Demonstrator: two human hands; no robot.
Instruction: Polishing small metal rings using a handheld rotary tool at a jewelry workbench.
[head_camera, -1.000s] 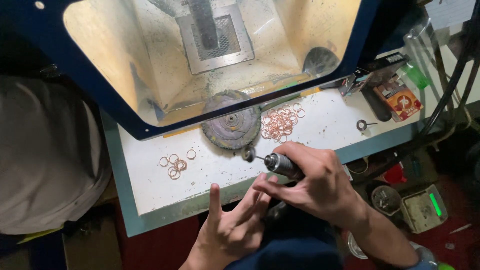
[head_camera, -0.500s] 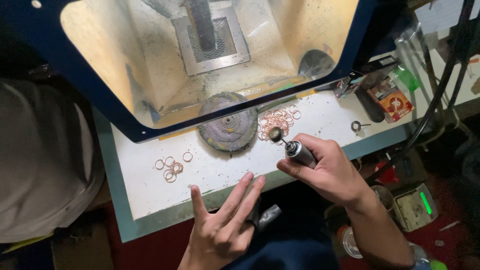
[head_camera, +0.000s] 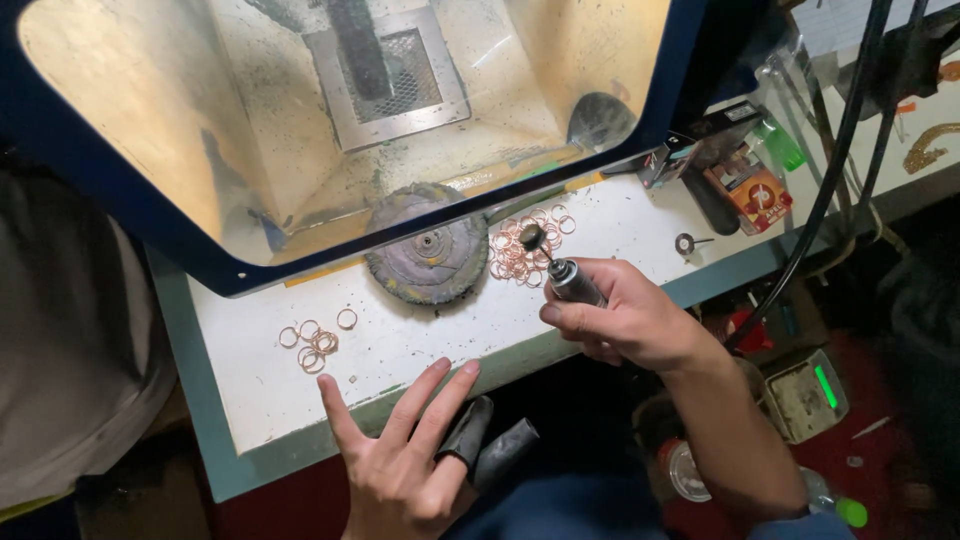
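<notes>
Holding rotary handpiece (head_camera: 572, 278), right hand (head_camera: 630, 322) grip closed around it, bit tip over copper ring pile (head_camera: 520, 250) on counter (head_camera: 420, 335). Left hand (head_camera: 400, 465) open, empty, at counter edge. Risk: bit could snag and scatter rings.

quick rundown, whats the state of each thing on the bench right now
rotary handpiece: gripped in right hand, tip over big ring pile
left hand: open, fingers spread at the bench edge
small ring group: loose, untouched
buffing wheel: lying flat
hood: lit inside
</notes>
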